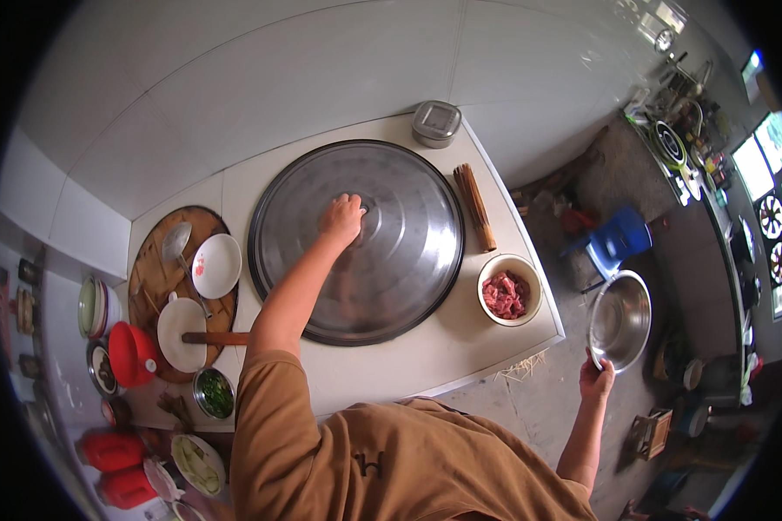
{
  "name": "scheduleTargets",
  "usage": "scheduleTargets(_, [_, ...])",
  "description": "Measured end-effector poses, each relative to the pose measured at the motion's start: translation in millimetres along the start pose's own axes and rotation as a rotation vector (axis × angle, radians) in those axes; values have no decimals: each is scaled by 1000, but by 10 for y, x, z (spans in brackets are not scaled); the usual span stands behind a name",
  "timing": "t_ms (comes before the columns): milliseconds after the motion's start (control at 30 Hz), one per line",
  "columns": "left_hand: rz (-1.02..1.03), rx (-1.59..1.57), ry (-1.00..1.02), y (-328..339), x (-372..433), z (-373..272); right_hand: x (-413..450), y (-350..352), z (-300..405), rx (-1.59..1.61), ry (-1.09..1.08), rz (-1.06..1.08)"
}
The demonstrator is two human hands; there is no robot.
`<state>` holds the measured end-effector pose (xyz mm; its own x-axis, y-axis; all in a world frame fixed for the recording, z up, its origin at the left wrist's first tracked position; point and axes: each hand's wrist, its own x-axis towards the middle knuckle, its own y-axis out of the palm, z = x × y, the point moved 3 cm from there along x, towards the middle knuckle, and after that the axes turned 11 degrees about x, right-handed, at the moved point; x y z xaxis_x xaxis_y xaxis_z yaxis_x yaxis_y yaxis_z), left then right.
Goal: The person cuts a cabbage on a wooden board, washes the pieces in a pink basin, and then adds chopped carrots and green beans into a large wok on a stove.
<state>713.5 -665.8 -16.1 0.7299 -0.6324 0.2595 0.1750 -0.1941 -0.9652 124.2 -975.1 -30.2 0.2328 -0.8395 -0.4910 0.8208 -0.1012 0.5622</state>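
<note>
My left hand is closed on the knob at the middle of a large round metal wok lid, which lies on the white tiled stove top. Out to the right, past the counter's edge, my right hand grips the rim of a stainless steel basin, tilted, and no contents show in it. Between the lid and the counter's right corner stands a bowl of raw sliced meat. A bamboo brush lies just behind that bowl.
A square metal tin stands behind the lid. On the left, a round wooden board bears a skimmer and a white bowl. Nearby are a red basin and a bowl of chopped greens. A blue chair stands on the floor.
</note>
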Motion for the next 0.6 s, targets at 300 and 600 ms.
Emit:
scheduleTargets(300, [-339,-646,-71,-672,-883,-939,-629,2258,-1167,-330,238,489])
scheduleTargets(600, [-185,-1747,-633,-1509,-3233,-79,-1751,2927,-2960,-804,728,1123])
